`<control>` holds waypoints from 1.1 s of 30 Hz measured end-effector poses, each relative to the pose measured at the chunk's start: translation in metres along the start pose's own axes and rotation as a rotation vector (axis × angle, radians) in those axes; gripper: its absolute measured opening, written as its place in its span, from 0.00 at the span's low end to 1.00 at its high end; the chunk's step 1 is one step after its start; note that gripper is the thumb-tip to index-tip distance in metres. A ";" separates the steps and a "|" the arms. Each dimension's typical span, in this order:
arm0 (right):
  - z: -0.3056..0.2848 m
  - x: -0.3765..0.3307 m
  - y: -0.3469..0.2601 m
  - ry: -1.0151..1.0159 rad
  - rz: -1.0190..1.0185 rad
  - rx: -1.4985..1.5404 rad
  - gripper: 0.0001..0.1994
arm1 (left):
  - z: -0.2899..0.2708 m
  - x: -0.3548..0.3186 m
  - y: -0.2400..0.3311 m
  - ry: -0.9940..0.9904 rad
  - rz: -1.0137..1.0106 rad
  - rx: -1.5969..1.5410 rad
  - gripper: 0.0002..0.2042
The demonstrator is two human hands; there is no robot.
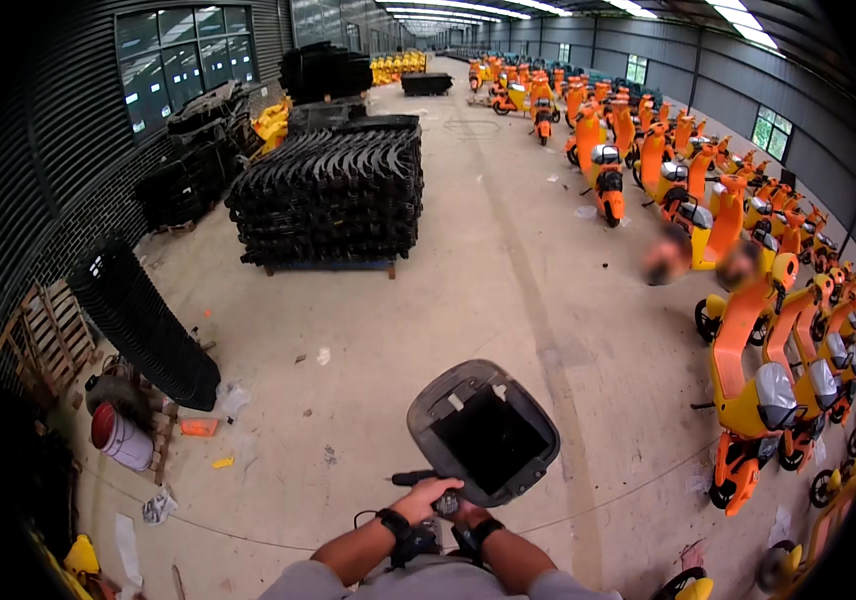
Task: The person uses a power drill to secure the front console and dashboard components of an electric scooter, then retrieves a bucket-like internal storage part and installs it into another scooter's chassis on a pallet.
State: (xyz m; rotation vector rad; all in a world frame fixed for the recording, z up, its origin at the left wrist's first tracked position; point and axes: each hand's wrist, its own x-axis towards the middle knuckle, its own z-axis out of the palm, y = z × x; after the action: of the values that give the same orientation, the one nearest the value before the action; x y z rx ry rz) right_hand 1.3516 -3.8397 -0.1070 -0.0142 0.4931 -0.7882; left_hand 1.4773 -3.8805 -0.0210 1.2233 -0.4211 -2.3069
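A black plastic storage bin (426,418) with a rounded rim and a deep, dark inside is held in front of my body, open side up. My right hand (470,514) is at its near lower edge, apparently gripping it, with the fingers partly hidden. My left hand (430,497) is closed around a dark elongated tool (412,478), whose end sticks out to the left. A grey rounded part lies between both hands. The tool's exact kind is hard to make out. Both wrists wear black bands.
Rows of orange-yellow scooters (740,340) line the right side. Stacked black parts (328,195) stand on a pallet ahead. To the left are a leaning stack of black bins (143,320), a bucket (126,440), wooden pallets (53,335) and litter on the concrete floor.
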 end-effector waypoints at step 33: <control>-0.019 0.308 -0.888 0.491 -0.056 -1.954 0.37 | 0.313 0.672 0.654 0.472 0.128 -0.083 0.11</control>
State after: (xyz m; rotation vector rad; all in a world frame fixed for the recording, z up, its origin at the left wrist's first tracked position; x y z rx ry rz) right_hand 0.9271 -4.6781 -0.0816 -1.6686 1.5650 -0.0763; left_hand 1.0766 -4.7836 0.0079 1.5886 -0.2223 -1.8304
